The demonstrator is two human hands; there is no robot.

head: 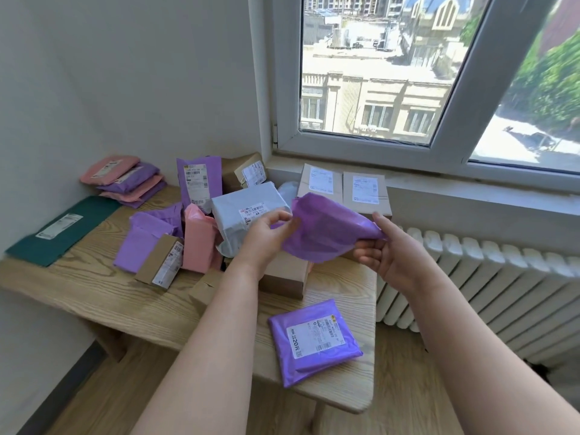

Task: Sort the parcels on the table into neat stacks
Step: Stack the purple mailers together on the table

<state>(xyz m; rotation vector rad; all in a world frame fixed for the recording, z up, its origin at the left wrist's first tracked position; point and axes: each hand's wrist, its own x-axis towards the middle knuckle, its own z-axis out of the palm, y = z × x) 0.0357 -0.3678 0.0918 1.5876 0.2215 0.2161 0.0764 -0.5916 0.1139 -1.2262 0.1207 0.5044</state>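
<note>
Beside the window (376, 73), the surface (103, 287) held a messy pile (201, 243). My left hand (266, 233) and right hand (386, 255) pinched a purple bag (326, 230) above it. Next, I guessed: flat onto the purple parcel (314, 340).

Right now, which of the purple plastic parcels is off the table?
The crumpled purple plastic parcel gripped between left hand and right hand; the others rest on the wooden table.

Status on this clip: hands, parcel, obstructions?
Gripping: left hand, right hand, both on the purple bag above the table. Unsorted pile underneath. Nothing blocking.
</note>
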